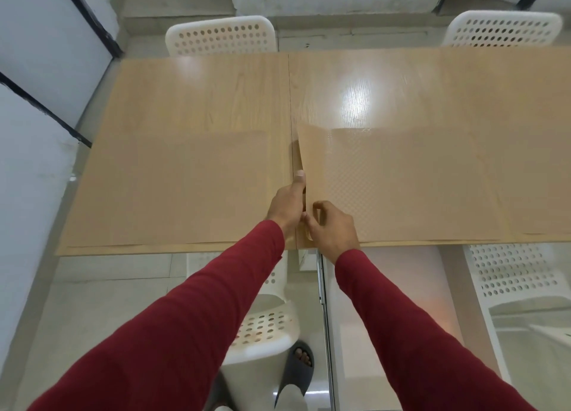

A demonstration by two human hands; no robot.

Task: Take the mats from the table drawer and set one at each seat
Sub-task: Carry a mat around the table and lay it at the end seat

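A tan textured mat (395, 182) lies on the right half of the wooden table (200, 95), its left edge curled up off the surface. My left hand (289, 202) grips that lifted left edge, thumb pointing up along it. My right hand (332, 226) pinches the mat's near left corner. A second tan mat (182, 188) lies flat on the left half of the table, close to the near edge. No drawer is visible.
Two white perforated chairs (221, 36) (502, 29) stand at the far side. Two more (262, 324) (516, 274) sit at the near side, below the table edge. Glass partitions with black frames (46, 107) line the left. A seam (290, 101) divides the tabletop.
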